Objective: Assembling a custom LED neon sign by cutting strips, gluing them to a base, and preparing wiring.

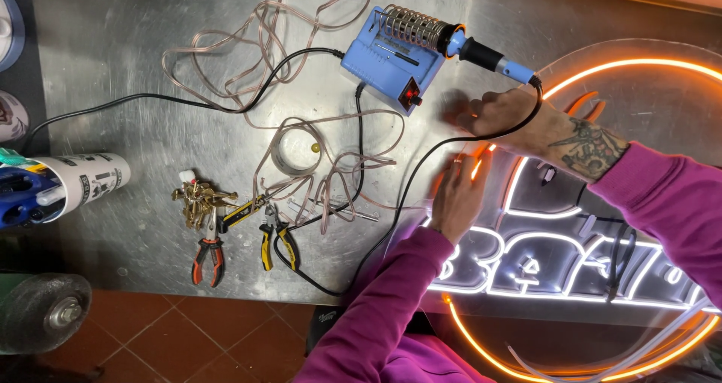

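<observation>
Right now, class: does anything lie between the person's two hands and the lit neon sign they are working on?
Nothing visible does. The left hand and right hand both rest on the neon sign's edge; the soldering iron's black cable runs past beside them.

My left hand (457, 195) lies flat, palm down, fingers together pointing away from me, while my right hand (492, 112) reaches across just beyond its fingertips, fingers curled, forearm tattooed.
</observation>
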